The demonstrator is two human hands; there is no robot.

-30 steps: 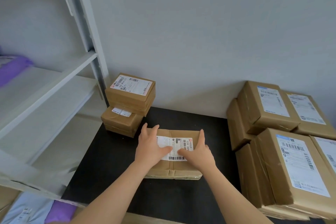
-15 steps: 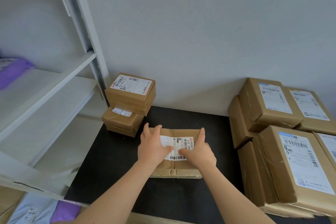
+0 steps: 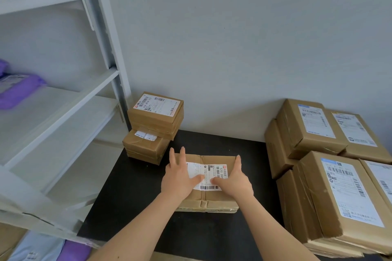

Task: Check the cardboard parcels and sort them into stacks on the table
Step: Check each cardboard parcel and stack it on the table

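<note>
Currently left hand (image 3: 180, 178) and right hand (image 3: 234, 181) rest on parcel (image 3: 209, 201), fingers (image 3: 182, 154) straight; small stack (image 3: 154, 125) at 10 o'clock, large stack (image 3: 331, 186) at 3.

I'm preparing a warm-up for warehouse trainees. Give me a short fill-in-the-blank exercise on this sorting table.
1. The left hand and right hand both rest on a parcel lying on the ___ table.
2. Both thumbs touch the parcel's ___ label.
3. The small stack stands at the table's back ___ corner.
4. The bag on the shelf is ___.
Missing words: black; white; left; purple.
</note>
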